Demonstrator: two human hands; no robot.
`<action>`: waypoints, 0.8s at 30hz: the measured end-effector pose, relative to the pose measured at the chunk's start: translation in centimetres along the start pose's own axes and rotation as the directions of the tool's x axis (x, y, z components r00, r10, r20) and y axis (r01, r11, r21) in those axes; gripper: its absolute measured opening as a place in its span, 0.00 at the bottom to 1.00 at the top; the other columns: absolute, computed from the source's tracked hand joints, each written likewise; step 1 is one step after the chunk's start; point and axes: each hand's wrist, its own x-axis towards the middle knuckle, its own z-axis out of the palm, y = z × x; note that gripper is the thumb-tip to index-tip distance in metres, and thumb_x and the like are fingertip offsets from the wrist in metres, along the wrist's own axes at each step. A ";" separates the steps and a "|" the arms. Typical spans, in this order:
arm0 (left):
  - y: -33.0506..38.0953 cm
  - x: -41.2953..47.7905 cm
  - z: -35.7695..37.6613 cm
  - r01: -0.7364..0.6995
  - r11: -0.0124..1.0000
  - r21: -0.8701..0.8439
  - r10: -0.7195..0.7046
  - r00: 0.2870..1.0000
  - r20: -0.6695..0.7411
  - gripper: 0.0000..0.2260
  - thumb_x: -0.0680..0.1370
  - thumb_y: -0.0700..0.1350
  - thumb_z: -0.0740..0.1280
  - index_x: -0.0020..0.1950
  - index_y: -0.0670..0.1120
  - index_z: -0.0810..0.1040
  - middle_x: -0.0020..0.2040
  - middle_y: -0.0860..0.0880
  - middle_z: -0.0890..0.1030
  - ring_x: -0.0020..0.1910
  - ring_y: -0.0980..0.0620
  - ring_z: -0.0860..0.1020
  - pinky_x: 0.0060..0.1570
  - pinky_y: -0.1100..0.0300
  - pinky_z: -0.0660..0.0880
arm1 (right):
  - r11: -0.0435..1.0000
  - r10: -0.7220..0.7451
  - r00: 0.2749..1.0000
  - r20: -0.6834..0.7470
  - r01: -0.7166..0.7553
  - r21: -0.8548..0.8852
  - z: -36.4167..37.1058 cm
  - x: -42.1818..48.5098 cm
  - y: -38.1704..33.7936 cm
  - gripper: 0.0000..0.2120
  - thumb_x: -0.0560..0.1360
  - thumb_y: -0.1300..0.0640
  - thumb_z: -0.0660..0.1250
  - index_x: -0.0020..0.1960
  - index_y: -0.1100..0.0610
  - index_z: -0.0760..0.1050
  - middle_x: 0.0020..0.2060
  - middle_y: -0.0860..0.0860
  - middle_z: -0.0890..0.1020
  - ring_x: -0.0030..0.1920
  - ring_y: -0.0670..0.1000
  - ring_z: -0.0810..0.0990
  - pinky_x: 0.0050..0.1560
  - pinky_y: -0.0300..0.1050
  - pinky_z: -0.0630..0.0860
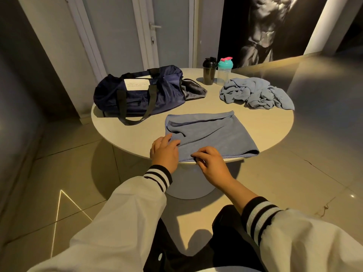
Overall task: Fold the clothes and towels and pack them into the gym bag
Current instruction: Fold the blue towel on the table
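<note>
A blue towel (212,134) lies partly folded on the near side of the round table (275,122). My left hand (164,152) rests with relaxed fingers on the towel's near left corner. My right hand (211,163) pinches the towel's near edge at the table's rim. A navy gym bag (141,93) with black straps sits at the back left, its right end open. A second blue cloth (255,93) lies crumpled at the back right.
A black shaker bottle (209,71) and a clear one with a teal lid (225,70) stand at the table's far edge. Behind are a white door (157,28) and a dark wall poster. Tiled floor surrounds the table's pedestal.
</note>
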 end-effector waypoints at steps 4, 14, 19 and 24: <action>1.8 -1.1 0.6 -0.171 0.985 -0.007 0.171 0.978 0.121 0.17 0.85 0.51 0.56 0.72 0.53 0.73 0.72 0.52 0.73 0.72 0.49 0.68 0.75 0.52 0.53 | 0.998 0.010 0.999 0.036 -0.012 0.063 -0.5 -0.1 -0.6 0.11 0.80 0.61 0.66 0.61 0.57 0.81 0.55 0.52 0.80 0.56 0.52 0.75 0.56 0.45 0.74; 4.2 0.2 1.4 -0.137 0.990 0.035 0.131 0.983 0.131 0.18 0.82 0.41 0.60 0.71 0.52 0.73 0.72 0.50 0.71 0.74 0.47 0.65 0.77 0.46 0.49 | 0.978 0.150 0.980 -0.134 -0.167 -0.127 -2.4 -1.5 1.5 0.10 0.77 0.58 0.68 0.57 0.52 0.82 0.50 0.51 0.80 0.52 0.54 0.77 0.56 0.51 0.71; 7.9 -0.1 3.6 -0.232 0.953 -0.195 0.274 0.935 0.227 0.14 0.82 0.50 0.63 0.67 0.53 0.77 0.65 0.52 0.77 0.66 0.49 0.70 0.69 0.49 0.67 | 0.955 0.234 0.948 -0.214 -0.265 -0.130 -4.1 -2.5 4.3 0.11 0.75 0.61 0.70 0.56 0.54 0.82 0.50 0.52 0.81 0.52 0.55 0.77 0.53 0.51 0.73; 8.2 0.6 4.0 -0.197 0.967 -0.163 0.221 0.965 0.144 0.06 0.81 0.48 0.64 0.55 0.52 0.80 0.55 0.53 0.79 0.57 0.50 0.73 0.61 0.54 0.69 | 0.905 0.344 0.910 -0.230 -0.387 -0.180 -5.4 -2.8 5.9 0.08 0.77 0.59 0.68 0.54 0.52 0.82 0.50 0.50 0.81 0.53 0.55 0.74 0.53 0.44 0.67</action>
